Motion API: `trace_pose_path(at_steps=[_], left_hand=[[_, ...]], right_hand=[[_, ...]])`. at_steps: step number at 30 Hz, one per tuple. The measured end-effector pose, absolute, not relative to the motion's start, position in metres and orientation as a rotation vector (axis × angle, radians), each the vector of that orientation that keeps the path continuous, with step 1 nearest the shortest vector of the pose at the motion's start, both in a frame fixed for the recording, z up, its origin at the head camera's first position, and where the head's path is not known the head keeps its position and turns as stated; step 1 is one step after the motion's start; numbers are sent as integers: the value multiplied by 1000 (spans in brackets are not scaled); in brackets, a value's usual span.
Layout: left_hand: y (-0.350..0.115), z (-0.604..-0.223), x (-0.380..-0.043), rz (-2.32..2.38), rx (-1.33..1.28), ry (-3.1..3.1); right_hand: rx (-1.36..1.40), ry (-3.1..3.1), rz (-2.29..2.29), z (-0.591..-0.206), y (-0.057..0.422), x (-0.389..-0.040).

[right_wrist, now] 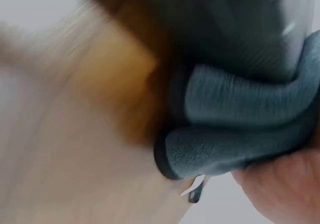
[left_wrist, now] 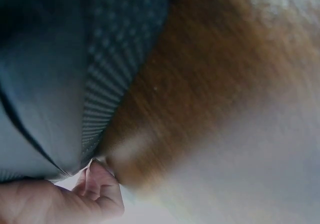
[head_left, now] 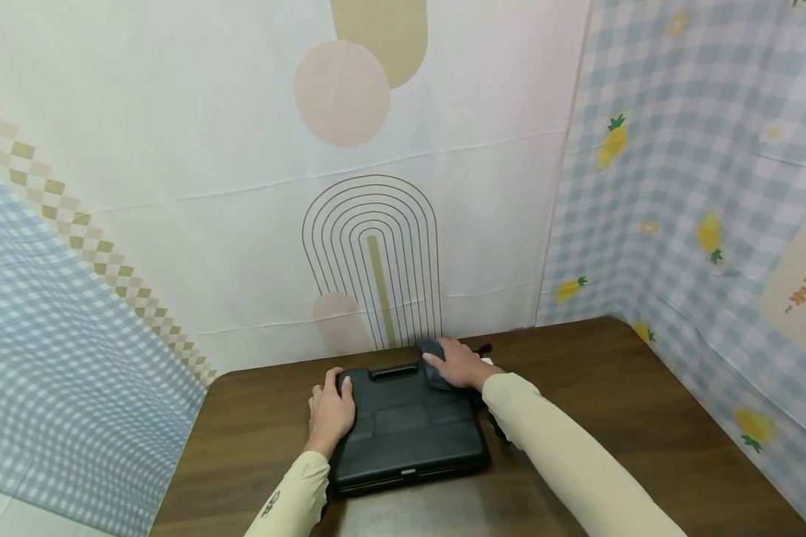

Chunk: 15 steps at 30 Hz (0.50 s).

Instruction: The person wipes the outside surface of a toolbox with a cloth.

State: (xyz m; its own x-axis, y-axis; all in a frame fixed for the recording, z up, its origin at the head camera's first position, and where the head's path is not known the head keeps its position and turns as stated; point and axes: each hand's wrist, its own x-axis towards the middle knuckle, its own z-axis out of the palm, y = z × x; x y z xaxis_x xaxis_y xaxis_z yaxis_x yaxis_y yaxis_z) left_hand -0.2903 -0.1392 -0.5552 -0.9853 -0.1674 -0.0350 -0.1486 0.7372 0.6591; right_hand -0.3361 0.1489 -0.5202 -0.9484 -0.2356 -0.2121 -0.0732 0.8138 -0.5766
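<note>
A black hard plastic case with a carry handle lies flat on the table, its latch side towards me. My left hand grips the case's left edge near the far corner, thumb on top. In the left wrist view, the case's ribbed side and the fingers at its corner show. My right hand holds a folded dark blue-grey cloth against the far right corner of the lid. In the right wrist view the cloth hangs in two folds along the case's edge.
Small dark items and a white bit lie to the right of the case, partly hidden by the right arm. The brown wooden table meets a patterned cloth wall at its far edge.
</note>
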Motion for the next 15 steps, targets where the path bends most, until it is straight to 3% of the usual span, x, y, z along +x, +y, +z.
trace_pose_path(at_steps=[15], left_hand=[[-137,-555,-290,-1117,271,-2893]], right_hand=[[-177,2618,-1096,-530,169,-329]])
